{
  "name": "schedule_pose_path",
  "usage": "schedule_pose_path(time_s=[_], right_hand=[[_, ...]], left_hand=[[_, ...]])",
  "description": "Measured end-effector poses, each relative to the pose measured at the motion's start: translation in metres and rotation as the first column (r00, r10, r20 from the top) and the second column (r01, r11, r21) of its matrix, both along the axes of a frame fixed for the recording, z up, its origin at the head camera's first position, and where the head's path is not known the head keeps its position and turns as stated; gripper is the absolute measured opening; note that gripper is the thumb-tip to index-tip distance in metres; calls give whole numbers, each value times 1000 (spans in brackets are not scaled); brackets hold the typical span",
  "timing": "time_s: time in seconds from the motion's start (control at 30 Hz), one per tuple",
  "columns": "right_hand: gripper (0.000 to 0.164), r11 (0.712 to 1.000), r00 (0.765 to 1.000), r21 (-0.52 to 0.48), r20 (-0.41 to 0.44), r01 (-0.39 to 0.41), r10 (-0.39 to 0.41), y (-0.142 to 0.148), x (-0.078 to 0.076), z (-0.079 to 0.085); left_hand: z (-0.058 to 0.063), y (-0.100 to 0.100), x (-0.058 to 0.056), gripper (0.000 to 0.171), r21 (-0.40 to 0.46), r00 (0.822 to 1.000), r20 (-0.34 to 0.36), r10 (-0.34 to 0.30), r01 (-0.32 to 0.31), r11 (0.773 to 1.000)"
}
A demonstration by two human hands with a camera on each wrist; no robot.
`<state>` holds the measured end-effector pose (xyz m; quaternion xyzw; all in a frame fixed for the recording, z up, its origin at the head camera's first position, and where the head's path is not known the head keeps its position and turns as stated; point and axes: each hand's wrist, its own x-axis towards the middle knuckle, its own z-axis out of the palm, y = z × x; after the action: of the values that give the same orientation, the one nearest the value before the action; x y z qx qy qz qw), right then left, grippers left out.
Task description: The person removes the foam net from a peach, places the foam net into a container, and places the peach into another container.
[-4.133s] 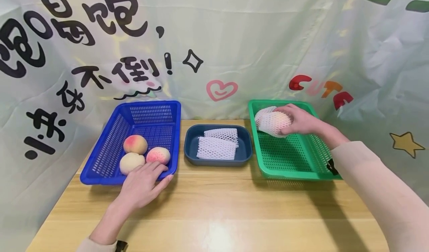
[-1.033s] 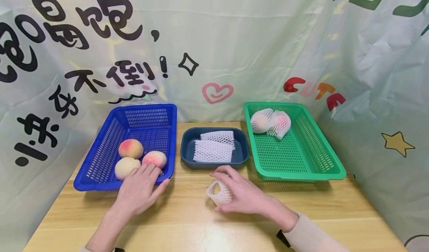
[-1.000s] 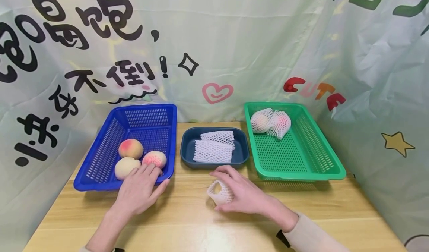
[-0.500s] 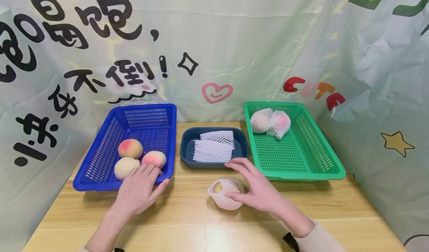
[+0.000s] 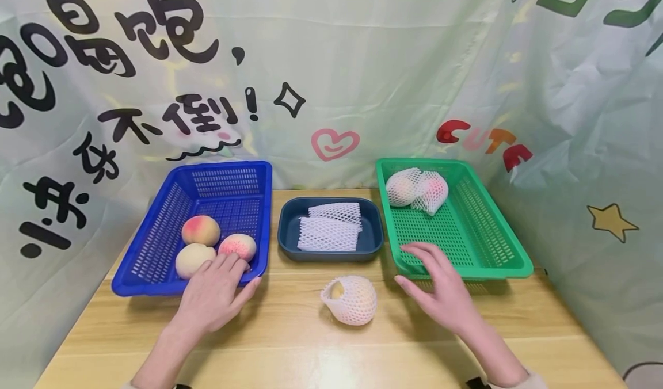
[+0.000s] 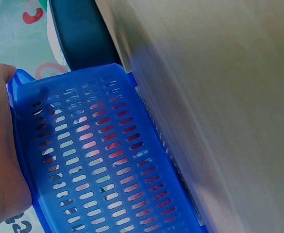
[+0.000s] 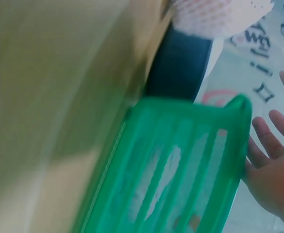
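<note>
My left hand (image 5: 214,294) lies over the front rim of the blue basket (image 5: 147,290), its fingertips close against a pink-speckled peach (image 5: 238,246). Beside that peach sit a pale peach (image 5: 193,260) and a red-blushed peach (image 5: 201,230). My right hand (image 5: 440,291), fingers spread and holding nothing, hovers at the front rim of the green basket (image 5: 466,273). Between the hands, a peach in a white foam net (image 5: 357,302) stands on the table, the net's mouth gaping to the left. In the right wrist view, the netted peach (image 7: 207,17) appears at the top.
A dark blue tray (image 5: 331,256) between the baskets holds flat white foam nets (image 5: 328,235). Two netted peaches (image 5: 403,187) lie in the green basket's back left corner. A printed cloth (image 5: 393,78) hangs behind the wooden table (image 5: 290,354).
My right hand came from the green basket, where a netted peach now lies, to another netted peach on the table. It then released that one and moved right. The left hand stayed put.
</note>
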<state>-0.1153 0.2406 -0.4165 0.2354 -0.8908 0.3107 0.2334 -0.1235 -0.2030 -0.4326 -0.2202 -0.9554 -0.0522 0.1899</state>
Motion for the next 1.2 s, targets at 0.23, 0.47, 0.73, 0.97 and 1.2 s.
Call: schedule_pose_path(time_s=[0.23,0.47,0.73,0.97,1.2], right_hand=[[58,989,993,92,-18,118,-117,36,4,-4],[43,953,985,249,-42,175,-170,66,3,-5],[40,910,974,370,48,188,-221,72,2,-5],[40,903,973,390,64,180,-222,74,0,-8],[40,905,975,386,58,178,-217,74,-1,-10]], left_hand=[[0,0,0,36,0,1000,-9,-4,4,1000],[0,0,0,36,2,1000,-5,-3,3,1000],[0,-1,-1,36,19,1000,-10,-15,15,1000],[0,-1,-1,34,138,997,-69,-47,56,989],[7,14,-6,42,354,974,-168,-155,206,912]])
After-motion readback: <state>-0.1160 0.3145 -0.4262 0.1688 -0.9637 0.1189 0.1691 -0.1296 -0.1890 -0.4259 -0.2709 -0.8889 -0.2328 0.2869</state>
